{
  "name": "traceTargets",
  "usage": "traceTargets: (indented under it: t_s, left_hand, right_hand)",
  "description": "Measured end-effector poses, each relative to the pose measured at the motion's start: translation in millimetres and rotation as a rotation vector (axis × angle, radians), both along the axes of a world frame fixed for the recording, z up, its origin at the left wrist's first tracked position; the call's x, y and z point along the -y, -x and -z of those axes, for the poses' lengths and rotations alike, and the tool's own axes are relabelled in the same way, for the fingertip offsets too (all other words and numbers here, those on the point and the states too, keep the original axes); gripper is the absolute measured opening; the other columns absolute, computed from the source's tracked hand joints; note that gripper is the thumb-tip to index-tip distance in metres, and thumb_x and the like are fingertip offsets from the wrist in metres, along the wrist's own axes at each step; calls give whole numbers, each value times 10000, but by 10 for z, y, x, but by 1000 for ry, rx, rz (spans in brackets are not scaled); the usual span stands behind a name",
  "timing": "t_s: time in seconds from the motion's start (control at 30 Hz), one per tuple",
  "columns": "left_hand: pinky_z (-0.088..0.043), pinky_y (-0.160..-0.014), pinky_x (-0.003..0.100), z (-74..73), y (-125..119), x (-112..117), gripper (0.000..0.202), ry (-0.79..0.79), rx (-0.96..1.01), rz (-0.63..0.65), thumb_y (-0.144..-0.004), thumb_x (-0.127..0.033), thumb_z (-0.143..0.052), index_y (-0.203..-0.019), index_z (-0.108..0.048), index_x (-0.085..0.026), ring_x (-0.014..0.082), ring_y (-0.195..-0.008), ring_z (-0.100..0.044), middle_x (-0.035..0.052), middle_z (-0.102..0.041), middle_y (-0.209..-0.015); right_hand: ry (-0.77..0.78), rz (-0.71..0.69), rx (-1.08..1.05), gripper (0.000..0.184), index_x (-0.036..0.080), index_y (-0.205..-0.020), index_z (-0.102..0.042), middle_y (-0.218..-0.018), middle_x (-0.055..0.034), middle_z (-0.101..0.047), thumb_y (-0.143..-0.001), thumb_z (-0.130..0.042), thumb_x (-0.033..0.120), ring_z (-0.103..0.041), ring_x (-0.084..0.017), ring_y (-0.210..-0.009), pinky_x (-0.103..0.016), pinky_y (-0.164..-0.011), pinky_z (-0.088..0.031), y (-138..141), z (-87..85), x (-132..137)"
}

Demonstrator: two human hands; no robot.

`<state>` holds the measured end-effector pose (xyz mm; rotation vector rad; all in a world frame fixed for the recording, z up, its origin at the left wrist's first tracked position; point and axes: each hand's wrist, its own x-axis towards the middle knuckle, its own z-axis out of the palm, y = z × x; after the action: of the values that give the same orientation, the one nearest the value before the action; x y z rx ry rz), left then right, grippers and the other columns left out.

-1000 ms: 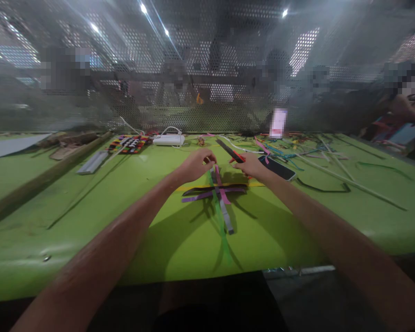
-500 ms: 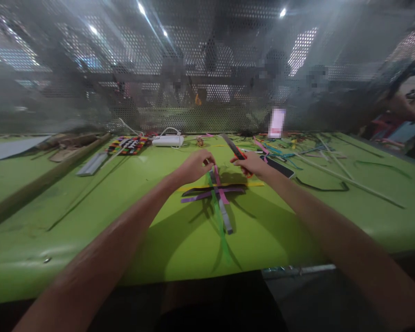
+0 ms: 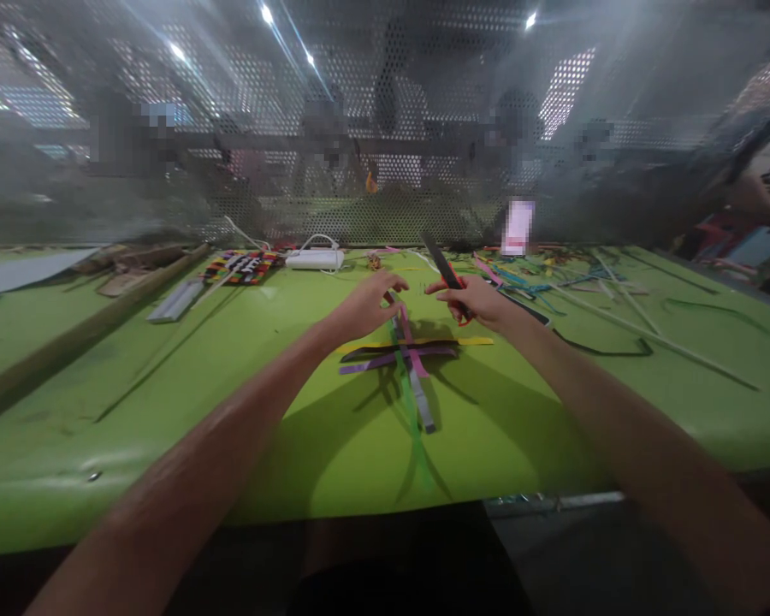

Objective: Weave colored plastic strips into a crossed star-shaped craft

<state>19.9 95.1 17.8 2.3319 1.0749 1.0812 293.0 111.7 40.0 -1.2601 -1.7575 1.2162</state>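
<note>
On the green table lies a crossed bundle of coloured strips: purple, black, yellow, pink, grey and green. My left hand pinches the far ends of the upright strips, lifting them a little. My right hand holds a pair of scissors with red handles; its dark blades point up and away, just right of the strips.
A dark phone lies right of my right hand. Loose strips and long sticks litter the right side. A woven multicoloured mat, a white power strip, a grey bar and a long pole lie at left. A perforated metal screen closes the back.
My right hand has raised the scissors, so the blades now point more steeply upward. My left hand has stayed on the strip ends, its fingers spread slightly.
</note>
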Motion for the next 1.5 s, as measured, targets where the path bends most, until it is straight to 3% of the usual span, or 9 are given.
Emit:
traceTargets:
  t_s: [0.1, 0.23, 0.3, 0.5, 0.63, 0.77, 1.13, 1.33, 1.5]
  left_hand:
    - [-657, -950, 379, 8, -28, 24, 492, 7, 87, -5, -908, -288, -857, -1375, -713, -233, 203, -996, -757, 136, -692, -1489]
    - [-652, -934, 363, -29, -53, 40, 297, 78, 148, 55, -887, -169, -842, -1172, -759, -181, 217, -972, -784, 105, -811, -1168]
    - [-647, -927, 350, -56, -60, 45, 223, 130, 195, 66, -897, -135, -828, -1111, -778, -175, 218, -956, -799, 84, -828, -1040]
    - [-659, -755, 311, -158, -92, 80, 184, 434, 442, 57, -1001, -225, -833, -1156, -788, -137, 203, -851, -818, 110, -850, -1045]
    - [-675, -750, 295, -259, -121, 159, 189, 571, 704, 104, -1133, -341, -731, -1183, -765, -162, 180, -846, -838, 109, -857, -1124]
    - [-689, -789, 305, -327, -151, 239, 266, 666, 792, 133, -1176, -427, -673, -1143, -771, -183, 195, -905, -852, 122, -881, -1162]
    - [-644, -755, 232, -255, -103, 157, 309, 538, 797, 31, -929, -356, -982, -1054, -760, -182, 161, -937, -807, 56, -837, -1042]
    - [-602, -721, 195, -297, -72, 127, 413, 476, 987, -26, -858, -494, -1023, -1019, -782, -199, 140, -923, -783, 25, -812, -999]
    - [-645, -843, 258, -303, -47, 128, 467, 483, 1000, 16, -886, -620, -972, -999, -818, -193, 209, -1118, -790, 82, -836, -1102]
  right_hand:
    - [49, -133, -102, 492, 147, -1258, -857, -552, 56, -569, -818, -899, 361, -469, -110, -476, -238, -470, -382, 18, -77, 103]
    - [90, -263, -169, 523, 173, -1235, -872, -592, 62, -573, -768, -953, 395, -498, -115, -505, -260, -504, -448, 95, -120, 227]
    - [63, -257, -182, 476, 183, -1184, -878, -608, 55, -584, -772, -957, 410, -516, -120, -519, -271, -520, -461, 118, -115, 232]
    - [-164, -28, -160, 437, 195, -994, -843, -668, 21, -610, -713, -1012, 485, -475, -119, -562, -283, -513, -365, 104, -110, 153]
    - [-166, -91, -128, 458, 228, -1023, -817, -731, 11, -603, -797, -953, 602, -427, -123, -587, -289, -530, -317, 113, -167, 197]
    - [-147, -140, -142, 543, 239, -982, -744, -818, -18, -655, -853, -871, 750, -459, -132, -619, -276, -542, -344, 166, -179, 248]
    - [-244, -159, -45, 464, 214, -983, -786, -802, -26, -653, -915, -832, 671, -460, -128, -615, -292, -546, -347, 176, -171, 249]
    - [-327, -96, -31, 488, 184, -1051, -862, -844, -54, -697, -842, -889, 624, -506, -146, -668, -310, -609, -399, 167, -100, 169]
    - [-304, -119, -16, 531, 173, -1028, -878, -865, -63, -705, -830, -896, 666, -509, -146, -661, -326, -621, -399, 179, -64, 157]
